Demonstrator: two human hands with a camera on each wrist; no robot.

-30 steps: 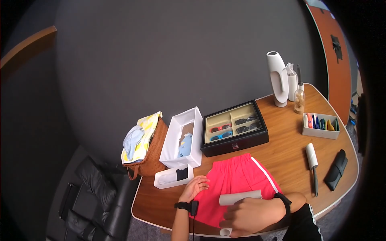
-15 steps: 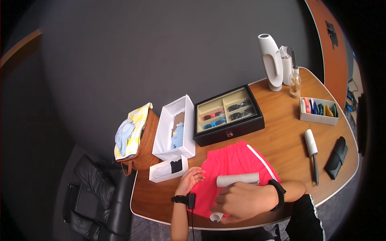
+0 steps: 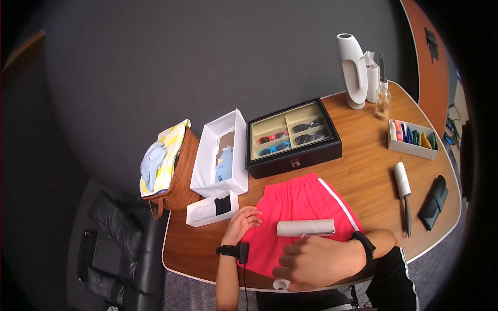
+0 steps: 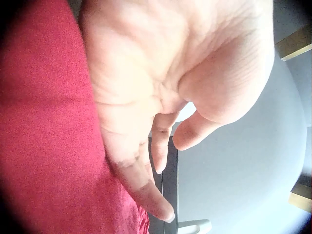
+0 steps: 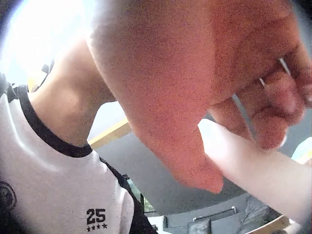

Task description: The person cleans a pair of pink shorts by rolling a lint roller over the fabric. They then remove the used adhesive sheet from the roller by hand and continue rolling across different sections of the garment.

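Note:
Red shorts (image 3: pixel 290 199) with a white side stripe lie spread on the table. My right hand (image 3: pixel 321 262) grips the white handle (image 5: pixel 258 170) of a lint roller, its fingers and thumb curled round it. The lint roller's pale grey roll (image 3: pixel 306 228) lies across the middle of the shorts, beyond the knuckles; the handle's end pokes out under the hand at the near side. At the shorts' left edge rests my left hand (image 3: pixel 243 224), fingers loosely bent and holding nothing. In the left wrist view its palm (image 4: pixel 146 63) is right beside the red fabric.
Behind the shorts stands a black sunglasses box (image 3: pixel 293 147). Left of it are a white bin (image 3: pixel 239 166), a small box of socks (image 3: pixel 212 208) and a wicker basket (image 3: pixel 181 189). To the right lie another lint roller (image 3: pixel 402 181) and a black glasses case (image 3: pixel 434 202).
The head view has tilted, so the tabletop sits higher in it. My right hand has shifted the lint roller slightly over the shorts. The left hand stays at their edge.

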